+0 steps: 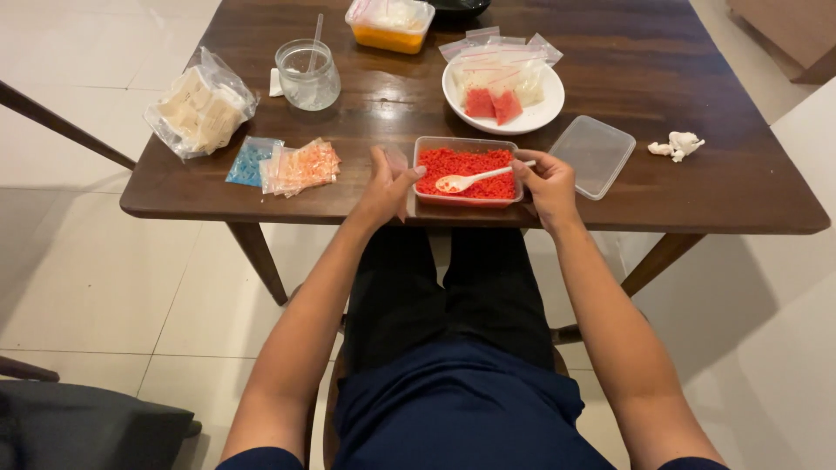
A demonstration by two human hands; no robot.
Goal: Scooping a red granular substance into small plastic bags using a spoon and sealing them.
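- The handle of a white plastic spoon is pinched between the fingers of the right hand; its bowl rests on the red granules in the tray.
- A small clear bag is held up by the left hand, fingers closed on it, just left of the tray.
- A rectangular clear tray, filled with red granules, is set between the two hands at the near edge of the wooden table.
- The tray's clear lid is laid flat just to the right, and a crumpled white tissue is seen farther right.
- Behind the tray, a white plate is loaded with small zip bags, two of them filled red.
- To the left of the hands, small bags of orange and blue material are laid side by side.
- Farther left, a larger clear bag of pale pieces is placed near the table corner.
- A glass jar with a straw-like stick and an orange-based container are seen at the back.
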